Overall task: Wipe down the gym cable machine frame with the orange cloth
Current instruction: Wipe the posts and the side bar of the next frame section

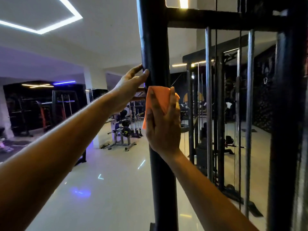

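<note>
**Orange cloth pressed to the black upright**

The folded orange cloth sits flat against the front of the thick black steel upright post of the cable machine, near the middle of the view. The right hand covers its lower half, with one finger up the cloth's left edge and another up its right edge, so the grip is spread and pressing the cloth onto the post rather than bunched around it. A corner of the cloth hangs free at about 8 o'clock from that hand.

Just above, at 11 o'clock from the cloth, the left hand reaches in from the side, its straight fingers touching the post's left edge, the grip apart and holding nothing.

A black crossbar runs off the post toward 3 o'clock. Behind it stand grey steel guide rods and thin cables, with more dark machines beyond.

At 9 o'clock from the post, across the glossy pale tiled floor, stands a small plate-loaded bench machine. White strip lights cross the ceiling at 10 o'clock.
</note>
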The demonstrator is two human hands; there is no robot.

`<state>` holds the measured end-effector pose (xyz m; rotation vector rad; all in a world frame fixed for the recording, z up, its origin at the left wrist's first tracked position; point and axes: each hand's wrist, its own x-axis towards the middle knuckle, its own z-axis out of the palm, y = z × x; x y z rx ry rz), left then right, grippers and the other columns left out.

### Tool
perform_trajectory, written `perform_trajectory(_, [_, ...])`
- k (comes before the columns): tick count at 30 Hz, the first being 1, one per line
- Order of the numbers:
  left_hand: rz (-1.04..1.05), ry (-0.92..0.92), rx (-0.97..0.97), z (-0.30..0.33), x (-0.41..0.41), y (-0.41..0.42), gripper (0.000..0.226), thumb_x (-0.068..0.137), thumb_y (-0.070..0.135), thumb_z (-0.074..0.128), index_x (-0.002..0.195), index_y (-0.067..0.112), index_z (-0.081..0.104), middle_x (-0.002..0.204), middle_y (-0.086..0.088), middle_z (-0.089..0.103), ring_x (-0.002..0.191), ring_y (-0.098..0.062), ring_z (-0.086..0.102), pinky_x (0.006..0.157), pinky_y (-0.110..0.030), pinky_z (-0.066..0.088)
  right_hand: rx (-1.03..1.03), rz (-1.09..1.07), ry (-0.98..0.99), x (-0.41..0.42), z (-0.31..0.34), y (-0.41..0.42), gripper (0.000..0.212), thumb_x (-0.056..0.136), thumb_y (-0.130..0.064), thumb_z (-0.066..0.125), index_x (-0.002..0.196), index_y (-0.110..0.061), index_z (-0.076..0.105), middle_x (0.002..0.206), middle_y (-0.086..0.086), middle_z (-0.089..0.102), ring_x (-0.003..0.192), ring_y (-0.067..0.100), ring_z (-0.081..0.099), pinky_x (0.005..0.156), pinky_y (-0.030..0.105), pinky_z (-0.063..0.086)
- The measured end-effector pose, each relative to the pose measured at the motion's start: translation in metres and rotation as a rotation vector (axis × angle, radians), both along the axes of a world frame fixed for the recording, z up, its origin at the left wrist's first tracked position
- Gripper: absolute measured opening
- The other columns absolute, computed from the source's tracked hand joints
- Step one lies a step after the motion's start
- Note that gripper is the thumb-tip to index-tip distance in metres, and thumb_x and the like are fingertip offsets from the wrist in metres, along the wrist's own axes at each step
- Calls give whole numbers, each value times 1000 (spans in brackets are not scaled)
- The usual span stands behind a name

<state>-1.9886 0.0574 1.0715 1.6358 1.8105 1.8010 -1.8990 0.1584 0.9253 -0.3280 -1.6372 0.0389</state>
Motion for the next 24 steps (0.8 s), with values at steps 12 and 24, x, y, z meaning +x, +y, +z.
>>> perform_trajectory(12, [-106,-49,-48,-42,-8,-5,60,106,56,58,161,38,40,149,4,62,124,-22,71,94,-44,65,-53,46,13,0,-7,-5,58,117,-44,39,172,-31,27,181,17,1,157,45,33,104,47,52])
perform_trajectory(24, [-167,-65,-84,-74,-12,0,52,109,56,52,157,40,45,144,10,65,123,-18,71,103,-50,57,-63,72,-54,9,-47,-5,59,116,-49,30,172,-29,26,181,16,2,162,47,21,104,63,58])
